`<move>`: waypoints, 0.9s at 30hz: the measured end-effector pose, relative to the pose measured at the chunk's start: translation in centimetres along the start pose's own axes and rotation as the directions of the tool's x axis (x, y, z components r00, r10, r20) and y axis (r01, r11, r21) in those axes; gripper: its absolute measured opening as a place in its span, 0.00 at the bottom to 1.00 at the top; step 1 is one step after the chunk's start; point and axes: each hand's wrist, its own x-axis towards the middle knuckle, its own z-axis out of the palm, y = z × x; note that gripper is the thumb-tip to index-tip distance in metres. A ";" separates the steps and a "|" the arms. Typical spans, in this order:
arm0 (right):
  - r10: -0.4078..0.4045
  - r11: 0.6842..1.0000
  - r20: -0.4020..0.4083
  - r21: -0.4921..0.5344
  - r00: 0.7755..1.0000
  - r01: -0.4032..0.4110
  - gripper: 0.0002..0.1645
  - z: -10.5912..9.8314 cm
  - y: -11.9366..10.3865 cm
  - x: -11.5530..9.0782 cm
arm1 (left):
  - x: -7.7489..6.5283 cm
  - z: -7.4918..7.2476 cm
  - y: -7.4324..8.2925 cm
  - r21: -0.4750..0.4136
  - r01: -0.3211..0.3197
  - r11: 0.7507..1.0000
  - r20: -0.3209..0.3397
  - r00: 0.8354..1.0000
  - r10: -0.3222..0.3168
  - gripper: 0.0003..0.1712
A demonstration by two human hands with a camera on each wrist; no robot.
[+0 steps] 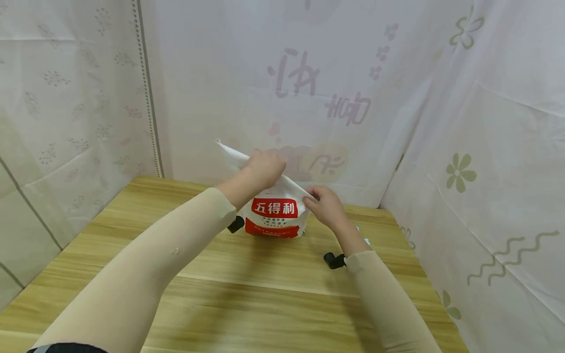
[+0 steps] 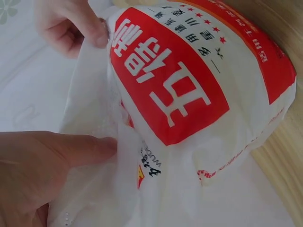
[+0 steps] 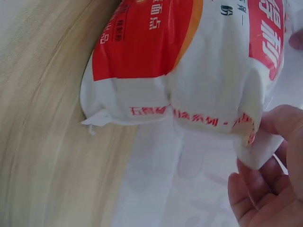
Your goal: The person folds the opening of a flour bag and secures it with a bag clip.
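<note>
A white and red flour bag (image 1: 275,215) stands upright on the wooden table, toward its back. My left hand (image 1: 266,169) grips the loose white upper part, and the bag's top edge slants from high on the left down to the right. In the left wrist view, the left thumb (image 2: 90,149) lies along the folded plastic. Lower on the same edge, my right hand (image 1: 326,205) holds the top right corner. The right wrist view shows that corner pinched between the thumb and fingers (image 3: 258,184). Most of the left fingers are hidden behind the plastic.
The wooden table (image 1: 229,304) has printed white cloth (image 1: 212,88) hanging behind it and on both sides. The cloth at the back is close behind the bag. A small pale blue thing (image 1: 367,241) shows beside the right wrist, partly hidden by it.
</note>
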 end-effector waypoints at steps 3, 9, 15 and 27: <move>0.024 1.000 0.017 0.018 1.000 -0.024 0.13 -0.3 0.3 -0.3 | -0.1 0.1 -0.1 -0.006 -0.002 1.000 0.002 1.000 0.002 0.12; 0.028 1.000 0.043 0.006 0.999 -0.028 0.19 -1.9 1.3 -0.9 | 0.1 0.4 -0.3 -0.022 0.012 1.000 0.017 1.000 -0.012 0.12; 0.053 0.998 0.074 -0.022 0.996 -0.052 0.23 -5.2 3.8 -2.3 | 0.1 0.4 -0.4 -0.049 -0.013 0.999 -0.012 1.000 0.012 0.12; 0.223 0.963 0.185 -0.195 0.957 -0.187 0.28 -8.7 10.8 -6.2 | -0.1 0.7 -0.7 -0.039 -0.039 0.998 -0.005 0.999 0.039 0.12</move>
